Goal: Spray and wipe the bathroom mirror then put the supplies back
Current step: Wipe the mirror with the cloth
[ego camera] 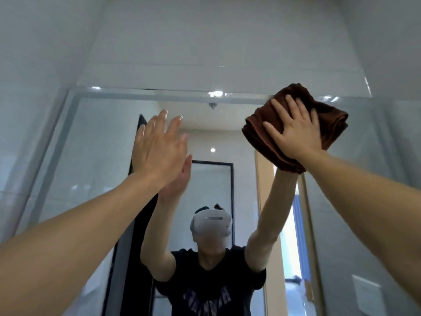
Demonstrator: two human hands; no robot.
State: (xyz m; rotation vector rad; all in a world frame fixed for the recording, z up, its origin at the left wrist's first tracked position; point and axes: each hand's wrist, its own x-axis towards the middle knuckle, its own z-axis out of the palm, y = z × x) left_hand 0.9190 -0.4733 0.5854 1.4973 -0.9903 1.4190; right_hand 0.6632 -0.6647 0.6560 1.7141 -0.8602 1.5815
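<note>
The bathroom mirror (95, 169) fills the lower view, its top edge running across at about a third of the way down. My right hand (293, 131) presses a folded brown cloth (330, 124) flat against the glass near the mirror's upper right, fingers spread and straight. My left hand (159, 147) is raised with straight fingers, its palm toward the glass at upper centre, holding nothing. Whether it touches the mirror I cannot tell. No spray bottle is in view.
White glossy wall tiles (205, 42) rise above and to both sides of the mirror. The reflection shows a person in a dark T-shirt with a headset, a black-framed door and a lit doorway on the right.
</note>
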